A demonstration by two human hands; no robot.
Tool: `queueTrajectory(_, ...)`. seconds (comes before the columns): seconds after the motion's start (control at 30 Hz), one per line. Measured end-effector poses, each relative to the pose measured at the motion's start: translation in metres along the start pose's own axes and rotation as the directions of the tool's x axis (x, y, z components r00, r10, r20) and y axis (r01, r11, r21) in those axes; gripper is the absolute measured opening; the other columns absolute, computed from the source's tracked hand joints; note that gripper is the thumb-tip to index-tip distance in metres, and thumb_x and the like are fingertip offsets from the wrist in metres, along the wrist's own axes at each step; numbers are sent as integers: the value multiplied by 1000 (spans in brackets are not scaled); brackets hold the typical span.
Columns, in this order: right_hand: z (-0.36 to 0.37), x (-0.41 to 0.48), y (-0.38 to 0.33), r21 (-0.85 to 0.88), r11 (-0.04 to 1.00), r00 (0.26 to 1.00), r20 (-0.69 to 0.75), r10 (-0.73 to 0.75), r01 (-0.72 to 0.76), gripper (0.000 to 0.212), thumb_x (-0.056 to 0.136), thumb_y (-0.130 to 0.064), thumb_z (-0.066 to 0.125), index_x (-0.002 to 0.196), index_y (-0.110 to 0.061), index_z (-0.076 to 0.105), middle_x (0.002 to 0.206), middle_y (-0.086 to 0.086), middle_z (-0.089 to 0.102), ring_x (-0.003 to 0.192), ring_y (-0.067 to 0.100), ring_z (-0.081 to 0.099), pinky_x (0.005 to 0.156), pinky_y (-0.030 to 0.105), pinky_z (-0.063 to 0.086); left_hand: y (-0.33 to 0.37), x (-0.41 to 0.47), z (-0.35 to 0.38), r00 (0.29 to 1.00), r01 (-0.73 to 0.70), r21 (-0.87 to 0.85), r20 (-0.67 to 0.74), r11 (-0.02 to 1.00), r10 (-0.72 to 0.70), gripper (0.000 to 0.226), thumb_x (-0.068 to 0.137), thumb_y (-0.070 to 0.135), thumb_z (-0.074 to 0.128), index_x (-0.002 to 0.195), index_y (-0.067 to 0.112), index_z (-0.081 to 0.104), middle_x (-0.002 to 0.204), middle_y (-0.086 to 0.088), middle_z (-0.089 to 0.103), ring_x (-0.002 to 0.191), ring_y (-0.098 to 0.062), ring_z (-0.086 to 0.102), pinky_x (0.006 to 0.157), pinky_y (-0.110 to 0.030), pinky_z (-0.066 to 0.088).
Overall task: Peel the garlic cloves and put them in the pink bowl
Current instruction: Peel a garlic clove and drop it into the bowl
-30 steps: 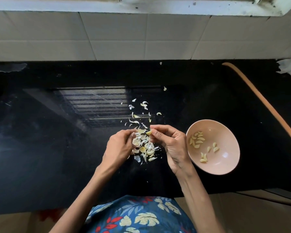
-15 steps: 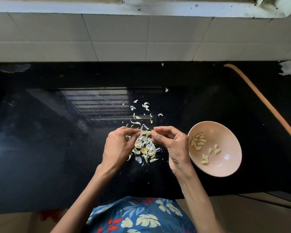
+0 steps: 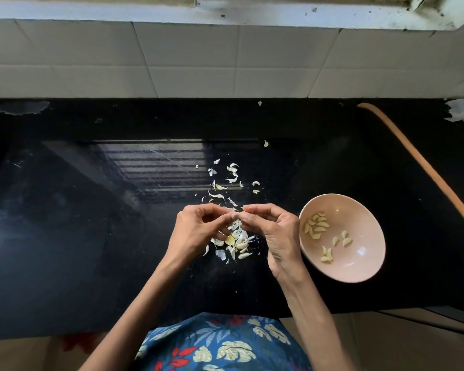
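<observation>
Entry: left hand (image 3: 198,228), right hand (image 3: 276,231), narrow grips pinching one hidden garlic clove. Best: shed skin over peel pile (image 3: 236,245); then pink bowl (image 3: 359,236).

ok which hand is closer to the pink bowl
Right. The right hand is just left of the pink bowl, its edge close beside the rim. The left hand is farther left, across the pile of garlic peels.
</observation>
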State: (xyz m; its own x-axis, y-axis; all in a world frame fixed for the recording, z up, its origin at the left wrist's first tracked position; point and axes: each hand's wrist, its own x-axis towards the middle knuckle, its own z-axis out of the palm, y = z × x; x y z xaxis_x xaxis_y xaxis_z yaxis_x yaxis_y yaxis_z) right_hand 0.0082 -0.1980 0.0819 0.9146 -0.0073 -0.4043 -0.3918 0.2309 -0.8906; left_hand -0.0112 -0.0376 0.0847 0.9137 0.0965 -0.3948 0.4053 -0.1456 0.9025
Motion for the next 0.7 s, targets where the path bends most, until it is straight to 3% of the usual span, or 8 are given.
queueTrajectory(0.17,-1,-3,-4,48,999,996,89,-11,7,21,73,6,79,94,2,75,80,12,76,72,19,72,63,24,57,5,-1,1,994,110,-278,30,954,-105,21,82,19,74,81,-2,73,72,-17,70,60,-22,70,60,-23,59)
queueTrajectory(0.37,0,-1,-4,37,994,989,108,-104,100,13,74,8,78,84,0,76,83,15,76,74,24,70,69,28,58,9,-5,6,983,180,-438,59,881,-172,14,90,7,64,87,-5,71,76,-18,72,61,-20,72,58,-20,58)
queueTrajectory(0.5,-4,0,-6,38,994,981,161,-110,105,17,75,12,74,77,-4,77,78,14,75,71,24,69,68,28,58,9,-5,6,972,234,-481,131,845,-194,14,86,10,65,87,-3,71,75,-14,72,63,-19,73,60,-19,59)
queueTrajectory(0.7,-5,3,-6,114,993,971,241,0,-28,8,66,2,73,71,-5,75,74,9,72,67,17,65,64,25,53,8,-7,-4,964,242,-430,208,870,-166,11,74,15,73,76,5,76,76,-13,73,69,-23,74,66,-20,60)
